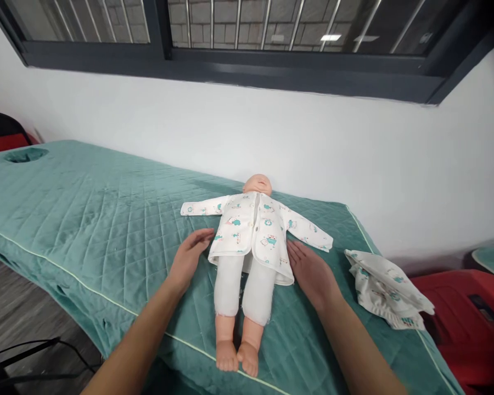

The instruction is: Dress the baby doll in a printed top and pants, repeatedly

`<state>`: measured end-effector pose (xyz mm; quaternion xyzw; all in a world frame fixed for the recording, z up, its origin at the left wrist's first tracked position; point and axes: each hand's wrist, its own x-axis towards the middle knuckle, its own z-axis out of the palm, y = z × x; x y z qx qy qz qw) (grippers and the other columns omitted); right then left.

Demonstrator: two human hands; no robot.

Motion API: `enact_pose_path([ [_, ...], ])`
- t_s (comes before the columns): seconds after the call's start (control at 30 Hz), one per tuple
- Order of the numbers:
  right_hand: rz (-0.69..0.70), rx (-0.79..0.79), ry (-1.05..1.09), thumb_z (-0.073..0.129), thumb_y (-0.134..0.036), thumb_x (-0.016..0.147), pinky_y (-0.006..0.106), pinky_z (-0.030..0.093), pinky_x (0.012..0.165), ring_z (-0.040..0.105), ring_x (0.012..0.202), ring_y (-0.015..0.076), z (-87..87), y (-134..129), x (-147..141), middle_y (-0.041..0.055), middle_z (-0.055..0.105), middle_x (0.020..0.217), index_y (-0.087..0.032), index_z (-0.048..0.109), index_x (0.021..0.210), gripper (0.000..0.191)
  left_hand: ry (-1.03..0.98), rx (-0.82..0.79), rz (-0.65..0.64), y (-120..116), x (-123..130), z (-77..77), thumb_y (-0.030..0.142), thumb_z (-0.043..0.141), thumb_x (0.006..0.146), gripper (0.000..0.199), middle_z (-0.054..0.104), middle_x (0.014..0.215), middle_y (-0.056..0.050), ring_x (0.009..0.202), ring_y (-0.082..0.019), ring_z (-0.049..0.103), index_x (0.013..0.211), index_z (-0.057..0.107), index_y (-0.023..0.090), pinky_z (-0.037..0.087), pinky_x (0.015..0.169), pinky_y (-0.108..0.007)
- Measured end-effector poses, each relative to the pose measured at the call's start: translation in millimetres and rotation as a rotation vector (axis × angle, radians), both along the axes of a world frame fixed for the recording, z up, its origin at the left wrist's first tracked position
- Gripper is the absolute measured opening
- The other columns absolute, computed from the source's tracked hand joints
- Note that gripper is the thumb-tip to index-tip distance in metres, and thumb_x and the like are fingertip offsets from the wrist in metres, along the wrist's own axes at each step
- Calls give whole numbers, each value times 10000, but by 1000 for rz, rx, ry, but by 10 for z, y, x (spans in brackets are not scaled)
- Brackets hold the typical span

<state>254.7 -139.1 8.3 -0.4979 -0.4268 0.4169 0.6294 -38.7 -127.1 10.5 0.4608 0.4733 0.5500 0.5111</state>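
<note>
A baby doll (226, 329) lies on its back on the green quilted bed cover (119, 219), head toward the wall and bare feet toward me. It wears a white printed jacket (234, 230), closed near the middle of the front, with both sleeves spread outward. White cloth covers its upper legs. My left hand (191, 252) is beside the jacket's left edge, fingers extended, at or very near the fabric. Against the jacket's right lower side rests my right hand (313, 271), its fingers stretched out flat. Neither hand grips anything.
Folded white printed pants (389, 288) lie at the bed's right edge. A red plastic object (465, 318) stands beyond that edge. The bed has a face hole (27, 155) at the far left. Cables (45, 343) hang at lower left. A barred window (271, 33) is above.
</note>
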Motion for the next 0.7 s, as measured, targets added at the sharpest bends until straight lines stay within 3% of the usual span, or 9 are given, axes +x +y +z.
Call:
enact_pose_path([
  [0.1,110,-115,39,551,-499,812,536,536,982,686,1086,299,75,374,-51,95,759,1027,-268,698,906,289,-363,-192,-243,313,171,142,383,560,903,370,715,1178,-112,1105,-256,670,1180,640,151,512,1013,-418],
  [0.23,242,-199,75,467,-526,868,525,546,942,691,1078,317,160,668,-215,119,763,1031,-189,692,1075,455,-582,-400,-425,722,388,242,482,558,909,458,743,1081,-137,1029,-283,706,1183,644,125,566,927,-439],
  [0.37,196,-186,94,469,-489,869,538,541,931,699,1054,336,229,860,-216,134,766,1036,-147,684,1130,480,-660,-484,-463,1056,542,257,432,617,882,446,758,1010,-139,940,-288,733,1188,639,108,591,874,-441],
  [0.5,142,-186,182,445,-451,893,544,529,953,696,1061,339,262,1096,-33,144,766,1035,-131,684,1132,465,-699,-488,-463,1348,726,287,352,622,884,397,764,964,-134,870,-273,743,1179,643,87,603,853,-427],
  [0.7,51,-273,506,398,-376,961,483,536,985,702,1058,285,112,1354,204,114,770,1018,-155,656,1170,399,-759,-567,-419,1564,937,246,275,599,899,318,763,913,-124,827,-257,746,1145,658,81,609,836,-403],
])
